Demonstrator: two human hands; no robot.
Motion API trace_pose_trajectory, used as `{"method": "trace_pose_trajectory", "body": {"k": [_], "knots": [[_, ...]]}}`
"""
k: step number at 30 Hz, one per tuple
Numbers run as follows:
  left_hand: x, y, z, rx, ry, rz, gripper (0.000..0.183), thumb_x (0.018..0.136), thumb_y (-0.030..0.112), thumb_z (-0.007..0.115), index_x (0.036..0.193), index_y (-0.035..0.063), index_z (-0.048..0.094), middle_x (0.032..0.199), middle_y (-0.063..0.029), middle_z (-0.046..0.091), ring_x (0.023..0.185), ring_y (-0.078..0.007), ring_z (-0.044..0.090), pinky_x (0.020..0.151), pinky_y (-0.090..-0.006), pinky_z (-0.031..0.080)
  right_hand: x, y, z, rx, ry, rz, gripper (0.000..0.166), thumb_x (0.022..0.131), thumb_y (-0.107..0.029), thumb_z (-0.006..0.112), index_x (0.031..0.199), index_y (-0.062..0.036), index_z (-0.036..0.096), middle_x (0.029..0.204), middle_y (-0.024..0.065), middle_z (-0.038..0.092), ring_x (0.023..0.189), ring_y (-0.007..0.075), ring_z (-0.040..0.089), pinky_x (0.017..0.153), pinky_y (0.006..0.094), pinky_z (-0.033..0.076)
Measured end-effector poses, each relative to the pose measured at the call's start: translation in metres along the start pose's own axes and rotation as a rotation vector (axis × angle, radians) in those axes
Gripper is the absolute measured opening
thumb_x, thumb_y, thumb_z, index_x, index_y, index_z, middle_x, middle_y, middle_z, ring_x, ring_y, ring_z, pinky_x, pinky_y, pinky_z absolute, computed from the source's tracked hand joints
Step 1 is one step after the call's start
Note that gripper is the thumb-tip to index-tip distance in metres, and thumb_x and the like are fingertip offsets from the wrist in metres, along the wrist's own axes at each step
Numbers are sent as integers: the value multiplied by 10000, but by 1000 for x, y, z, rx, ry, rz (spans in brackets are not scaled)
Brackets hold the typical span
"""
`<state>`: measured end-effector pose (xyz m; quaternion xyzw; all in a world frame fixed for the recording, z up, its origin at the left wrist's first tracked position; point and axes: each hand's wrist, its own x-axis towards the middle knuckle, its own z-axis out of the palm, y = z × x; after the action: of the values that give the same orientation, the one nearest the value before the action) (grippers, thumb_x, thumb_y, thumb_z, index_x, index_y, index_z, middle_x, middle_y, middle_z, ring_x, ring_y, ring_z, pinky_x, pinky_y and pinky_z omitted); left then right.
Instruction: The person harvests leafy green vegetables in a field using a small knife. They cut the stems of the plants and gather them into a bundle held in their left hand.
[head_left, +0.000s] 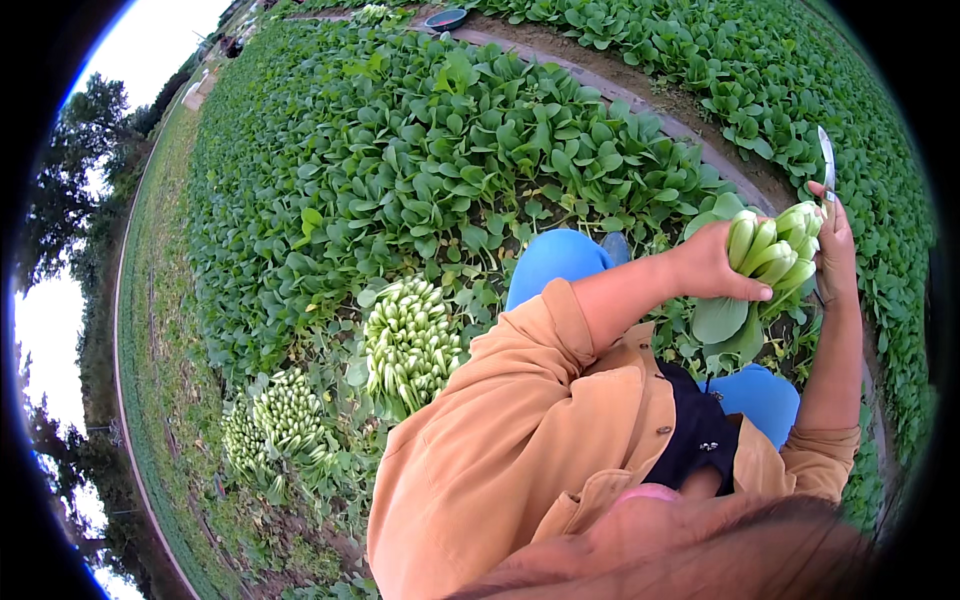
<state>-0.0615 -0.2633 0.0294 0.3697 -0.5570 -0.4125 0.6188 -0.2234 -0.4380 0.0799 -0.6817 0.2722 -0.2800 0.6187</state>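
Observation:
My left hand (709, 259) grips a bunch of bok choy (776, 251) around its stalks, with the pale cut bases turned up and several green leaves (720, 321) hanging below. On the bunch's far side is my right hand (836, 240), holding a knife with a curved metal blade (826, 156) that points up and away from the bunch. Most of the knife's handle is hidden in the palm. The right fingers lie against or close beside the stalks; which of the two I cannot tell.
Cut bok choy lies in a large pile (412, 345) beside my knee, with smaller piles (289, 412) further left. Dense standing bok choy (420, 150) fills the bed ahead. A narrow strip (630, 97) runs along a soil furrow, and a shallow basin (445, 19) sits at its far end.

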Motion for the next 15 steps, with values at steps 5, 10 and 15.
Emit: {"method": "trace_pose_trajectory", "body": {"k": [5,10,15], "knots": [[-9,32,-31,-227,86,131,1023,605,245,889,1399,38,278,1372,-86,444,1266,-185,412,1081,-341,313,15,-40,93,459,-237,54,445,984,-364,490,1280,-32,493,963,19,627,875,115,621,775,269,531],[-23,62,-65,-379,182,302,959,636,171,873,1401,42,309,1296,-56,504,1193,-155,470,1029,-340,374,36,-58,158,505,-250,59,365,998,-306,450,1219,-33,549,1113,88,628,994,175,619,876,324,513],[-80,85,-111,-472,353,232,564,775,233,718,1248,2,515,1121,-84,613,1007,-174,595,901,-338,489,43,-56,221,196,-255,0,367,986,-325,477,1224,-52,537,994,18,651,595,-20,461,461,123,349]]}}
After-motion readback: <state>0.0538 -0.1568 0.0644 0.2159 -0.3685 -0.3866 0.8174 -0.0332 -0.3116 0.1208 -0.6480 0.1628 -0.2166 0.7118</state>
